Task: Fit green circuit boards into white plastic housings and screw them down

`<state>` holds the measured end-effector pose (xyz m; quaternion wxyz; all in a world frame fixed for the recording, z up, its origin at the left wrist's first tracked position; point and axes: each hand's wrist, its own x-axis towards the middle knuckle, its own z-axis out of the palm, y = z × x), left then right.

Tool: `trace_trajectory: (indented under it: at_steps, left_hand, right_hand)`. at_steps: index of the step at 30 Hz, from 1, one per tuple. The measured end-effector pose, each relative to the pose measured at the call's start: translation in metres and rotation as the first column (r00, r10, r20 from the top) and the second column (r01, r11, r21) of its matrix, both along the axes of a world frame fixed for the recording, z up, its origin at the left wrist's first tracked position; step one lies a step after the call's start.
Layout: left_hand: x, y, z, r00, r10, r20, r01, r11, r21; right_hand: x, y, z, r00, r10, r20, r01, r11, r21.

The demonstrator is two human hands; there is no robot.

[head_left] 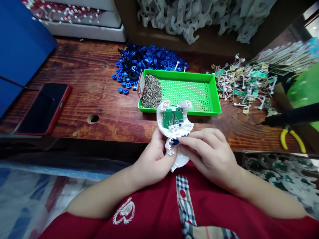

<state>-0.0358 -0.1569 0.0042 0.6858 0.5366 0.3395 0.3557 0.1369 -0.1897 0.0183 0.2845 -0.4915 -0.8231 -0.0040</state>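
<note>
- Clamps the left hand (pixel 153 157) on a white plastic shell (pixel 174 133), thumb across its narrower middle, fingers mostly hidden behind.
- Brings the fingertips of the right hand (pixel 213 154) onto a small dark-blue piece (pixel 175 141) set in that middle; cannot tell whether pinching or pressing it, with the thumb largely out of sight.
- Holds the shell in front of the body at the near edge of a wooden table (pixel 107 103), hollow side up, with a green circuit board (pixel 173 118) in its round upper part.
- Faces a green tray (pixel 185 88) just beyond, with screws (pixel 152 91) heaped at its left end beside an upright card (pixel 141 85).
- Has blue pieces (pixel 154 58) piled behind the tray's left half, and wired boards (pixel 245 79) scattered to the right.
- Has yellow-handled pliers (pixel 294 139) farther right, beneath a dark pen-shaped tool (pixel 294 114).
- Has a red-edged phone (pixel 43 108) well apart at left, and a box of white parts (pixel 194 16) at the back.
</note>
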Motion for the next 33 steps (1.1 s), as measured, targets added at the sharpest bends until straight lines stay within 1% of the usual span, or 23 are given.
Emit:
trace_trajectory:
  at_steps: [3, 5, 8, 10, 12, 15, 17, 18, 19, 20, 21, 22, 23, 24, 25, 26, 27, 28, 29, 31, 33]
  left_hand:
    - [0.001, -0.002, -0.003, 1.0, -0.005, -0.003, 0.005, 0.999, 0.041]
    - [0.001, -0.003, -0.004, 1.0, 0.014, -0.011, -0.013, 0.997, 0.069]
    - [0.002, -0.003, -0.005, 0.995, 0.084, -0.051, -0.077, 0.989, 0.129]
    - [0.003, -0.002, -0.004, 0.99, 0.12, -0.072, -0.107, 0.981, 0.165]
    - [0.004, -0.001, -0.002, 0.987, 0.137, -0.079, -0.122, 0.978, 0.168]
    - [0.005, 0.001, 0.001, 0.984, 0.148, -0.094, -0.139, 0.986, 0.096]
    - [0.005, 0.004, 0.001, 0.98, 0.163, -0.114, -0.164, 0.987, 0.007]
    - [0.004, 0.006, 0.0, 0.979, 0.166, -0.117, -0.173, 0.984, -0.049]
    - [0.003, 0.008, 0.0, 0.981, 0.162, -0.111, -0.174, 0.978, -0.116]
    - [0.003, 0.01, -0.001, 0.984, 0.149, -0.097, -0.165, 0.967, -0.193]
    - [0.002, 0.012, -0.001, 0.988, 0.131, -0.078, -0.148, 0.951, -0.27]
    - [0.003, 0.014, 0.0, 0.992, 0.114, -0.061, -0.128, 0.931, -0.343]
    - [0.003, 0.015, 0.001, 0.994, 0.099, -0.055, -0.113, 0.907, -0.406]
    - [0.005, 0.017, 0.002, 0.994, 0.086, -0.062, -0.105, 0.883, -0.457]
    - [0.007, 0.017, 0.004, 0.995, 0.072, -0.075, -0.1, 0.863, -0.494]
    - [0.009, 0.018, 0.006, 0.995, 0.054, -0.086, -0.092, 0.848, -0.522]
    - [0.012, 0.018, 0.009, 0.996, 0.03, -0.088, -0.073, 0.835, -0.545]
    - [0.015, 0.017, 0.011, 0.997, 0.001, -0.081, -0.047, 0.824, -0.564]
    - [0.017, 0.016, 0.012, 0.997, -0.03, -0.067, -0.014, 0.814, -0.581]
    - [0.022, 0.016, 0.014, 0.996, -0.08, -0.039, 0.041, 0.8, -0.598]
    - [0.026, 0.018, 0.015, 0.996, -0.091, -0.023, 0.06, 0.808, -0.586]
  right_hand:
    - [0.001, -0.002, -0.001, 1.0, -0.017, 0.014, 0.016, 0.999, 0.035]
    - [0.003, -0.003, -0.001, 0.998, 0.014, 0.067, -0.017, 0.999, 0.038]
    - [0.005, -0.002, -0.003, 0.986, 0.093, 0.138, -0.096, 0.995, 0.016]
    - [0.005, -0.003, -0.005, 0.982, 0.121, 0.146, -0.125, 0.992, 0.018]
    - [0.005, -0.004, -0.006, 0.984, 0.125, 0.124, -0.131, 0.991, 0.04]
    - [0.006, -0.008, -0.005, 0.988, 0.156, 0.019, -0.157, 0.985, 0.074]
    - [0.013, -0.01, -0.005, 0.983, 0.171, -0.07, -0.161, 0.979, 0.123]
    - [0.019, -0.011, -0.006, 0.982, 0.152, -0.111, -0.13, 0.975, 0.182]
    - [0.026, -0.011, -0.008, 0.984, 0.095, -0.149, -0.053, 0.963, 0.265]
    - [0.036, -0.011, -0.011, 0.982, -0.004, -0.19, 0.073, 0.931, 0.357]
    - [0.046, -0.011, -0.014, 0.962, -0.134, -0.237, 0.226, 0.88, 0.418]
    - [0.058, -0.011, -0.019, 0.92, -0.277, -0.277, 0.376, 0.827, 0.419]
    - [0.07, -0.011, -0.023, 0.859, -0.424, -0.287, 0.506, 0.788, 0.35]
    - [0.082, -0.011, -0.028, 0.788, -0.565, -0.245, 0.613, 0.759, 0.219]
    - [0.094, -0.011, -0.032, 0.721, -0.675, -0.156, 0.689, 0.723, 0.058]
    - [0.105, -0.011, -0.036, 0.672, -0.739, -0.051, 0.734, 0.673, -0.089]
    - [0.115, -0.011, -0.04, 0.632, -0.774, 0.039, 0.765, 0.615, -0.193]
    - [0.123, -0.01, -0.044, 0.595, -0.797, 0.1, 0.792, 0.561, -0.243]
    - [0.13, -0.008, -0.047, 0.563, -0.816, 0.13, 0.814, 0.52, -0.257]
    - [0.14, -0.001, -0.052, 0.507, -0.852, 0.131, 0.848, 0.466, -0.251]
    - [0.148, 0.011, -0.054, 0.452, -0.884, 0.124, 0.873, 0.409, -0.264]
